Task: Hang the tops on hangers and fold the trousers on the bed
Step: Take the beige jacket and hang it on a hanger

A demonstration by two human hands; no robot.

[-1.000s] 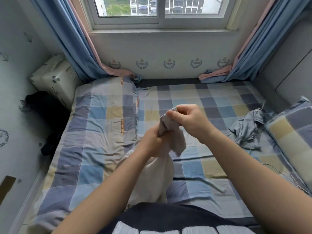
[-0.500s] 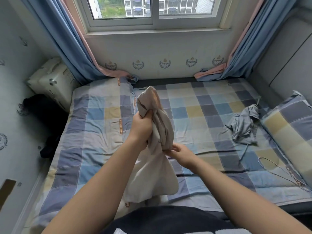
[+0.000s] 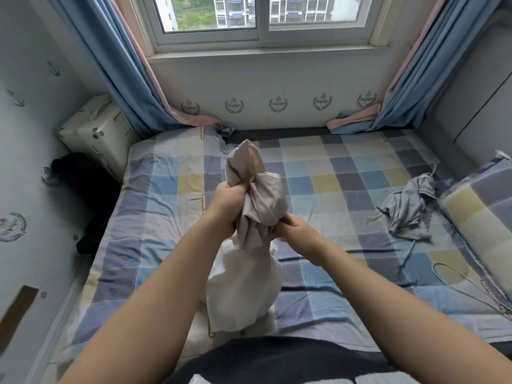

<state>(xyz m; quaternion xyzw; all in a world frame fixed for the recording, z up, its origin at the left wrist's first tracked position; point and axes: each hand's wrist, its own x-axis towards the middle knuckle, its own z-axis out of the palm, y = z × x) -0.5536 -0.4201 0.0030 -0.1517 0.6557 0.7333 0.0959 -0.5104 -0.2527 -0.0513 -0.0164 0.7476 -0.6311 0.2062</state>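
Now, in the head view, your left hand (image 3: 230, 202) is up over the bed (image 3: 332, 167), fist curled round the bunched beige garment (image 3: 249, 273). Your right hand (image 3: 296, 231), lower and just beside it, pinches the same cloth, whose tail hangs to the bed's near edge. A grey garment (image 3: 407, 212) lies crumpled by the pillow (image 3: 482, 217), with a hanger (image 3: 465, 284) nearby.

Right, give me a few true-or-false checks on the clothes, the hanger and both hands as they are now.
1. The left hand and the right hand both hold the beige garment. True.
2. The grey garment hangs up. False: it lies crumpled on the bed.
3. A wire hanger lies on the bed near the pillow. True.
4. The beige garment lies folded flat. False: it is bunched, with its upper part lifted.
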